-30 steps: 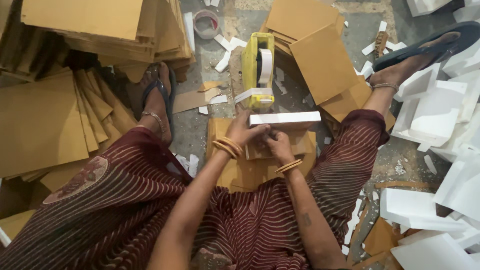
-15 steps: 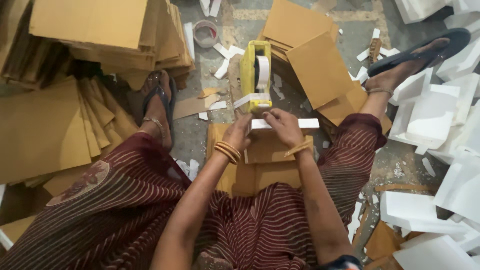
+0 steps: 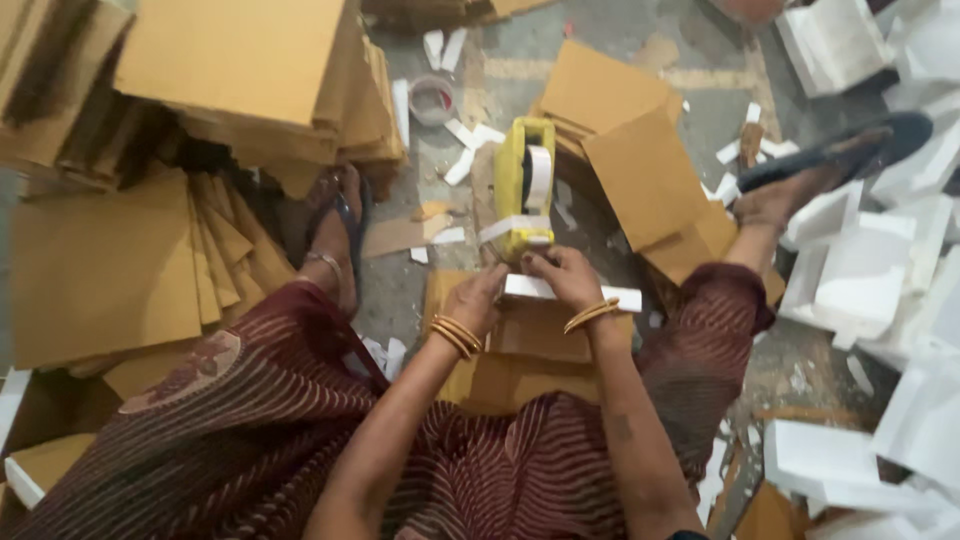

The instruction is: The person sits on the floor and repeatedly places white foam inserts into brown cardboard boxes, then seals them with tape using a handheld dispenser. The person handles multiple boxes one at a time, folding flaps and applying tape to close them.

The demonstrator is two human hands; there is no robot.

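Grey concrete floor (image 3: 620, 25), dusty, littered with white scraps (image 3: 462, 165). Brown card stacks (image 3: 250, 80) left and top; white foam pieces (image 3: 860, 270) right. Even, flat light.

Single head-worn view, looking steeply down from above the seated person's lap. Close on both forearms; floor (image 3: 700, 110) fills the upper frame.

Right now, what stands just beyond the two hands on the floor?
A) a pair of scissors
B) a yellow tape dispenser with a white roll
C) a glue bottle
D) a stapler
B: the yellow tape dispenser with its white roll stands on the floor just past the left hand and right hand, which hold a white strip over brown cardboard pieces.
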